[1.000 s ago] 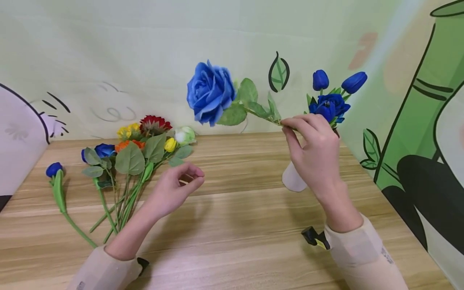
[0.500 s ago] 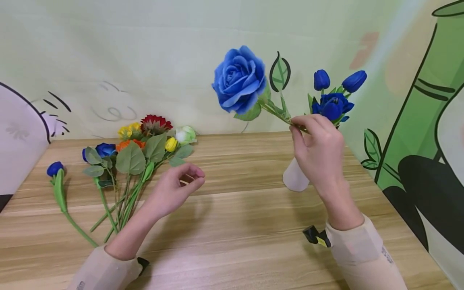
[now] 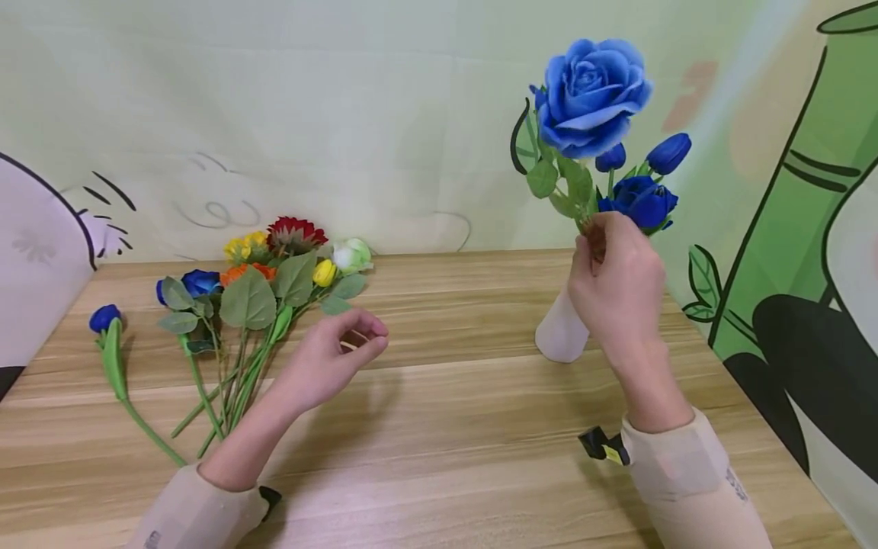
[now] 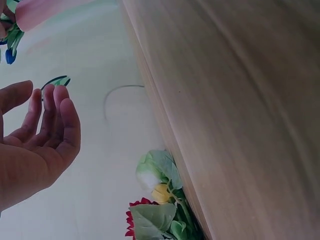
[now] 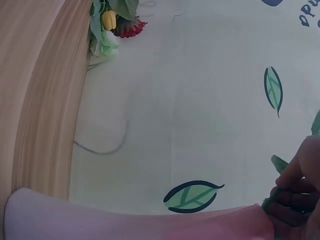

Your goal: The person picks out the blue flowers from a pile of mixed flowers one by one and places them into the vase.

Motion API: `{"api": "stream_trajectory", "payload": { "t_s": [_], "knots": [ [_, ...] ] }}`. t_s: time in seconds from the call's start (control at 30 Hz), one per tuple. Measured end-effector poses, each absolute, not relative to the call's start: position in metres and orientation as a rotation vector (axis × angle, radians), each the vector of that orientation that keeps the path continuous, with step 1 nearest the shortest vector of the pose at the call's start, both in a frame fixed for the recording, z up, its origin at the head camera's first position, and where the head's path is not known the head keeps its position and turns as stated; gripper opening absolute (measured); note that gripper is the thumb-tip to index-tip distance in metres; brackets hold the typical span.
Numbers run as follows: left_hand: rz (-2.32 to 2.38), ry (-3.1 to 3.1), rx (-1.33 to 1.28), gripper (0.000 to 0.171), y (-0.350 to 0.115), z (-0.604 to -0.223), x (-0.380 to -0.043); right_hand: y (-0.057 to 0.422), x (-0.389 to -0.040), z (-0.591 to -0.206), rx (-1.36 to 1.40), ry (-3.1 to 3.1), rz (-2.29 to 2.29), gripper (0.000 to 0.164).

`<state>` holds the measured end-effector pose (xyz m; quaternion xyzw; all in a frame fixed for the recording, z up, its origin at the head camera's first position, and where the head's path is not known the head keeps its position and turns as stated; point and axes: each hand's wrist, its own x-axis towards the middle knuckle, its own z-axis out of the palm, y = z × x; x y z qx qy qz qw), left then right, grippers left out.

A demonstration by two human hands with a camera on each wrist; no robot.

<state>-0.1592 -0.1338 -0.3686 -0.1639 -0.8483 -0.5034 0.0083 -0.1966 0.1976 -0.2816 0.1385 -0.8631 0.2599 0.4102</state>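
While right hand (image 3: 617, 286) pinches blue rose (image 3: 590, 99), left hand (image 3: 332, 354) hangs loosely curled; only right wrist view shows dark letters (image 5: 307, 16).

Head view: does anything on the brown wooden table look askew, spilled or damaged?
Nothing looks spilled or damaged. One blue, green-stemmed tulip lies apart, left of the multicoloured flower bunch, mildly odd since those overlap.

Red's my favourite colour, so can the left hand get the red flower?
Probably yes: the left hand holds nothing and looks close to the red flower, though a big green leaf lies partly in front.
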Motion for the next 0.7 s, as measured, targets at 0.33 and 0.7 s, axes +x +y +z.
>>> {"api": "stream_trajectory", "payload": {
  "t_s": [0.33,0.7],
  "knots": [
    [-1.569,-2.658,-0.511,0.010,-0.1341,-0.3682,-0.1593,0.2030,-0.1994,-0.2847,0.261,-2.261,0.665,0.008],
    [-1.573,-2.656,-0.514,0.009,-0.1357,-0.3699,-0.1595,0.2056,-0.1995,-0.2864,0.274,-2.245,0.656,0.018]
  ]
}}
